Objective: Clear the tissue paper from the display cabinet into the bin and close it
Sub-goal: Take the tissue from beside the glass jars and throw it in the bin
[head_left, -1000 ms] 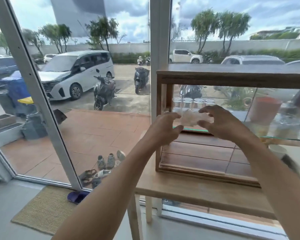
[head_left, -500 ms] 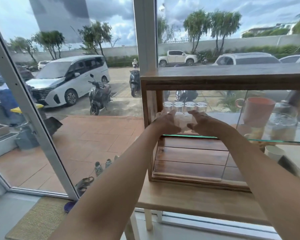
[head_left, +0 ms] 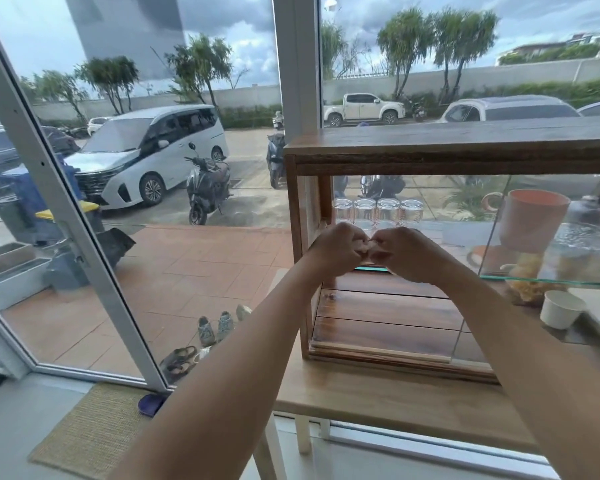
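Observation:
A wooden display cabinet [head_left: 465, 147] with glass sides stands on a light wooden table, its left front open. My left hand [head_left: 338, 249] and my right hand [head_left: 406, 252] meet inside the opening, just above the glass shelf [head_left: 541, 280]. Their fingers are closed together on a small wad of white tissue paper [head_left: 365, 250], which is almost fully hidden between them. No bin is in view.
Several upturned glasses [head_left: 378, 209] stand on the shelf right behind my hands. An orange mug [head_left: 530, 216], a glass jar [head_left: 582, 247] and a white paper cup [head_left: 560, 308] are to the right. The table [head_left: 378, 393] stands against a window, with a glass door at left.
My hands have come together from either side of the tissue paper and squeezed it into a small wad. The view has shifted slightly left and closer.

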The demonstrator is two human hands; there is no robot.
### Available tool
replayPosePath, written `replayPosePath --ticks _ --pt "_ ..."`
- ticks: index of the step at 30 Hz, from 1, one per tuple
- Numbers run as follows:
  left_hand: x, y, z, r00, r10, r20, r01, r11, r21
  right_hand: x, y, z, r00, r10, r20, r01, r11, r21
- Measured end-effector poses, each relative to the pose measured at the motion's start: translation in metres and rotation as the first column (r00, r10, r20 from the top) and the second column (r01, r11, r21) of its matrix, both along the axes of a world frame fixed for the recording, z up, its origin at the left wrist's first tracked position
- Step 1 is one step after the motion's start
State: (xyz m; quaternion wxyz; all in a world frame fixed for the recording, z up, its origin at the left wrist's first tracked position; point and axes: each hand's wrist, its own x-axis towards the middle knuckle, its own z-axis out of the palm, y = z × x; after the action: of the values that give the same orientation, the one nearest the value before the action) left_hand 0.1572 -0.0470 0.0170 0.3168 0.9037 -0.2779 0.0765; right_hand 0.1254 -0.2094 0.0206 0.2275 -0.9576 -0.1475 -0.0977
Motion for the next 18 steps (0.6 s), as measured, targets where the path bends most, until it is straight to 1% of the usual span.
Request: replayPosePath --ticks 2,3,6,8,10,13,16,18 --pt "-0.016 0.011 0.001 1.0 -0.002 -0.001 0.002 0.996 -0.09 -0.012 0.0 0.004 1.0 0.013 -0.022 -0.009 0.983 0.182" --pt "-0.026 0.02 0.0 0.999 -0.015 -0.033 0.01 0.987 -0.158 -0.021 0.001 0.006 0.998 0.04 -0.052 -0.024 0.962 0.27" --pt "-0.06 0.053 -0.008 0.974 -0.133 -0.185 0.049 0.915 -0.402 -0.048 0.012 0.006 0.965 0.219 -0.144 -0.124 0.865 0.486" --pt "-0.084 0.078 -0.018 0.944 -0.209 -0.255 0.052 0.859 -0.509 -0.066 0.027 0.0 0.916 0.351 -0.196 -0.177 0.788 0.59" --pt "-0.106 0.105 -0.034 0.914 -0.25 -0.319 0.021 0.815 -0.58 -0.079 0.05 -0.011 0.861 0.45 -0.239 -0.199 0.729 0.655" --pt "-0.135 0.151 -0.063 0.881 -0.229 -0.415 -0.097 0.77 -0.631 -0.092 0.094 -0.039 0.791 0.536 -0.296 -0.187 0.672 0.717" --pt "-0.16 0.197 -0.101 0.843 -0.128 -0.523 -0.28 0.726 -0.628 -0.097 0.142 -0.075 0.692 0.605 -0.394 -0.138 0.647 0.75" --pt "-0.177 0.225 -0.132 0.793 -0.102 -0.601 -0.405 0.649 -0.644 -0.101 0.176 -0.104 0.614 0.64 -0.462 -0.084 0.635 0.768"
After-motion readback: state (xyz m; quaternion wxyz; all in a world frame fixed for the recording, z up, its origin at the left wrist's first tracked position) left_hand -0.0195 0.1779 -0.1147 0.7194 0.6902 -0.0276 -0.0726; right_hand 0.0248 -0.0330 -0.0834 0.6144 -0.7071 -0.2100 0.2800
